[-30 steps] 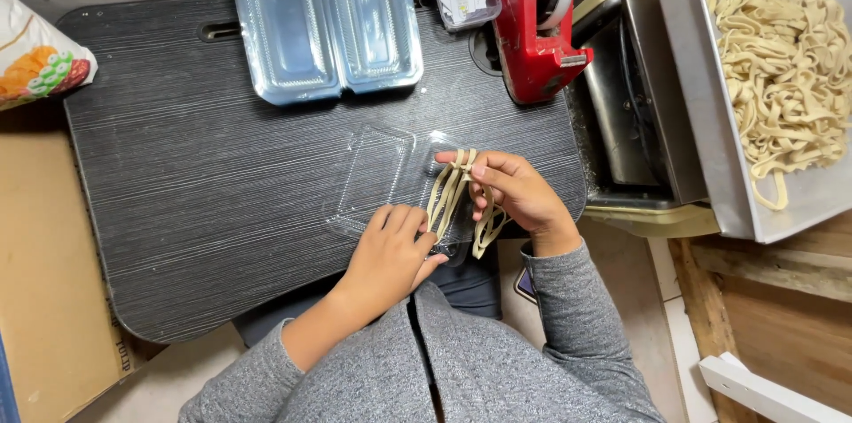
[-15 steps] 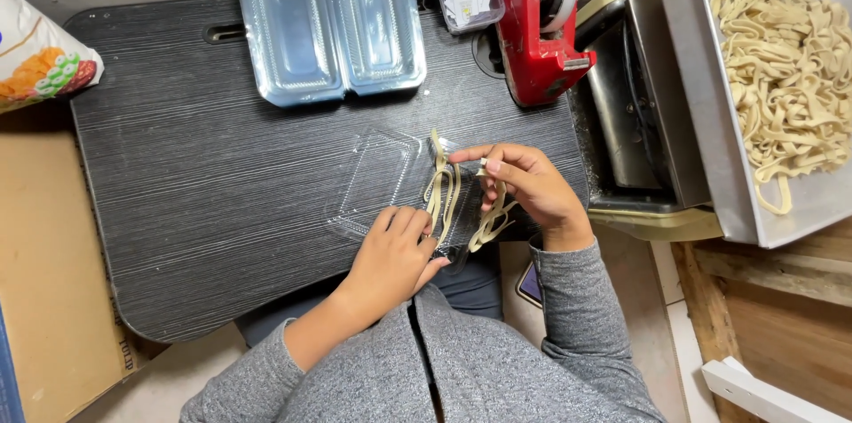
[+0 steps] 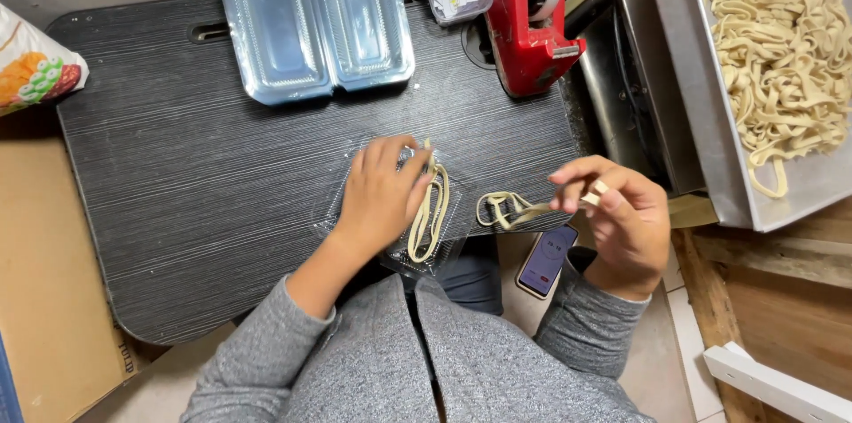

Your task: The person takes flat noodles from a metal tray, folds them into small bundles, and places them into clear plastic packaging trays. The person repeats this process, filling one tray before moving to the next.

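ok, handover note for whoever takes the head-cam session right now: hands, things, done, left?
Left hand: palm down on the open clear clamshell container at the near edge of the black tray table, pressing a folded bunch of noodles into it.
Right hand: off the table's right edge, fingers pinching a second small bunch of noodle strips in the air.
Supply: metal tray of noodles at far right; empty clear clamshell open at the table's far edge, beside the red tape dispenser.
Done: one bunch in the container.
Left: held strips not in; container not closed.
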